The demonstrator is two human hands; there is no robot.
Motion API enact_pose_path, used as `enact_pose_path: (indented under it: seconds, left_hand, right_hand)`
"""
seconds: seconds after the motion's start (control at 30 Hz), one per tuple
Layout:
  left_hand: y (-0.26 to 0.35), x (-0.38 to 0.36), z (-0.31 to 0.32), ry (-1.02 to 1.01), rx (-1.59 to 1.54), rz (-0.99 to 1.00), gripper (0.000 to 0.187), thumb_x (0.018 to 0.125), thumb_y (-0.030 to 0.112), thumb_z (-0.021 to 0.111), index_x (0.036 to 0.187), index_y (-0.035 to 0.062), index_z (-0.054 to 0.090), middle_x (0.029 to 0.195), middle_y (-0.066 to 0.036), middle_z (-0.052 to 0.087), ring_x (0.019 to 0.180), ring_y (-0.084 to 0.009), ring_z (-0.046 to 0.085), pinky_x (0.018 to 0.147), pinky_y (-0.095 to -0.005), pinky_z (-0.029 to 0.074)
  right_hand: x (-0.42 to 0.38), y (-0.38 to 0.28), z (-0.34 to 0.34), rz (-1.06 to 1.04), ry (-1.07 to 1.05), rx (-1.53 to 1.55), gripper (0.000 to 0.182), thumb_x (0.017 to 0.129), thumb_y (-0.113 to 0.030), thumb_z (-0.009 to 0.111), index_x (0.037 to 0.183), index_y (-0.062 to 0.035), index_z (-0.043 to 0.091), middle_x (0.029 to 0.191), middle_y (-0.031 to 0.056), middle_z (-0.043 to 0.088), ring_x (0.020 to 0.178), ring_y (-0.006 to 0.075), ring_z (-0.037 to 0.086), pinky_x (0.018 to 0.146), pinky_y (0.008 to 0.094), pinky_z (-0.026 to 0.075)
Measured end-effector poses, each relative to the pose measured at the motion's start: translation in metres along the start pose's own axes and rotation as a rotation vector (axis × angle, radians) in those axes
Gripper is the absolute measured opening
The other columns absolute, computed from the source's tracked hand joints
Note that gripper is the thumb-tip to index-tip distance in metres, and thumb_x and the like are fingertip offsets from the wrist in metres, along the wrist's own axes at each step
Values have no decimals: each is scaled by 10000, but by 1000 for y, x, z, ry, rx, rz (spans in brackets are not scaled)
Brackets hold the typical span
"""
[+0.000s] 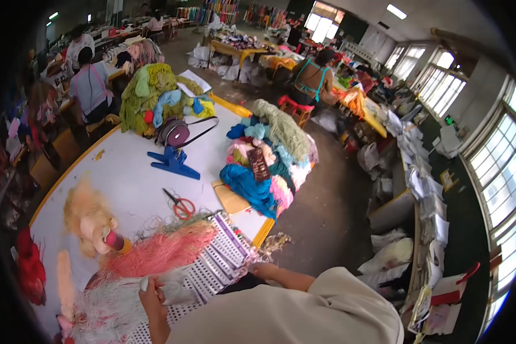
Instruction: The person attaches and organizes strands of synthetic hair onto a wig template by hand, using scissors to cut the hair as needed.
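A white sheet with dark dotted rows and purple bands lies along the table's near edge. Pink threads and pale grey-white threads are spread over it. My left hand is closed among the pale threads, thumb on top; what its fingers hold cannot be made out. At the sheet's right edge is my right hand, close to a small tangle of loose threads; its fingers are mostly hidden. Red-handled scissors lie beyond the pink threads.
On the white table are a peach yarn bundle, a thread spool, a blue clamp-like piece, a purple bag and heaps of green and mixed yarn. Other people sit at tables beyond. Packets line the right wall.
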State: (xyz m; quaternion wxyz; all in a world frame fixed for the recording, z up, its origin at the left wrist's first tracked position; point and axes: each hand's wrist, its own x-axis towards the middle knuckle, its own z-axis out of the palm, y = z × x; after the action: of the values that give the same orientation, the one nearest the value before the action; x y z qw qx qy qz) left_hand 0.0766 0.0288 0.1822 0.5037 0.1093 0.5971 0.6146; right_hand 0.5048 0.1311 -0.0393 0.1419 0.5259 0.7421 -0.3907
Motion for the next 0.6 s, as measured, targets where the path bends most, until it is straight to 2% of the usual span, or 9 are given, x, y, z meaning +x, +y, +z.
enact_pose_path:
  seconds: [0.1, 0.2, 0.3, 0.37, 0.4, 0.43, 0.5, 0.57, 0.6]
  left_hand:
    - [-1, 3, -3, 22, -58, 64, 203, 963, 253, 551, 917, 56, 569, 696, -69, 614, 388, -55, 348, 346, -230, 204]
    - [6, -4, 3, 86, -93, -64, 201, 969, 245, 544, 903, 55, 554, 723, -111, 643, 387, -66, 360, 341, -228, 225]
    - [16, -5, 8, -35, -38, -30, 198, 969, 232, 542, 892, 50, 556, 717, -100, 640, 393, -74, 376, 341, -221, 230]
    - [19, 2, 20, 5, 78, 42, 184, 956, 218, 561, 918, 43, 608, 746, -51, 646, 521, -70, 487, 442, -232, 357]
    - [21, 3, 19, -15, 132, 94, 182, 950, 215, 569, 932, 43, 627, 758, -31, 644, 582, -73, 529, 501, -241, 411]
    - [39, -12, 39, -69, 71, 182, 182, 941, 221, 585, 952, 50, 647, 774, -6, 633, 685, -86, 568, 621, -263, 459]
    - [54, -9, 49, -147, -10, 124, 217, 939, 248, 600, 1024, 53, 647, 857, -12, 643, 724, -106, 584, 636, -270, 467]
    - [67, -14, 63, -168, -137, 115, 249, 942, 263, 598, 1071, 54, 642, 903, -8, 640, 761, -91, 579, 649, -263, 462]
    - [67, -9, 58, -249, -159, 107, 288, 962, 257, 564, 1121, 27, 629, 981, -30, 652, 850, -104, 609, 715, -269, 485]
  right_hand:
    - [-15, -21, -16, 100, -98, 71, 289, 856, -255, 502, 936, -39, 677, 941, 198, 674, 888, 330, 654, 791, 450, 505]
    - [15, 14, 22, -197, 87, -79, 302, 867, -249, 464, 1044, -58, 618, 939, 187, 663, 874, 352, 642, 816, 464, 490]
    - [-17, -81, -45, -151, -6, 88, 377, 914, -405, 505, 959, -59, 648, 830, 96, 669, 774, 220, 661, 703, 372, 525]
    - [-3, -133, -62, -57, -17, 329, 431, 914, -463, 527, 941, -52, 655, 792, 72, 664, 725, 174, 635, 690, 344, 519]
    - [13, -145, -68, -292, 89, 238, 421, 914, -472, 538, 936, -70, 658, 797, 59, 661, 699, 159, 614, 689, 330, 506]
    - [-2, -190, -98, -279, 9, 388, 428, 937, -479, 460, 924, -94, 647, 768, 66, 633, 717, 196, 609, 665, 331, 491]
    - [-16, -248, -136, -591, 58, 687, 326, 928, -363, 525, 885, -58, 632, 789, 56, 631, 706, 163, 592, 635, 324, 478]
    - [-28, -290, -163, -551, -30, 863, 236, 942, -261, 534, 898, -52, 632, 777, 38, 651, 692, 128, 608, 631, 283, 485]
    - [-31, -308, -168, -510, -104, 1192, 149, 939, -187, 550, 937, -62, 632, 767, 25, 651, 692, 97, 609, 596, 237, 480]
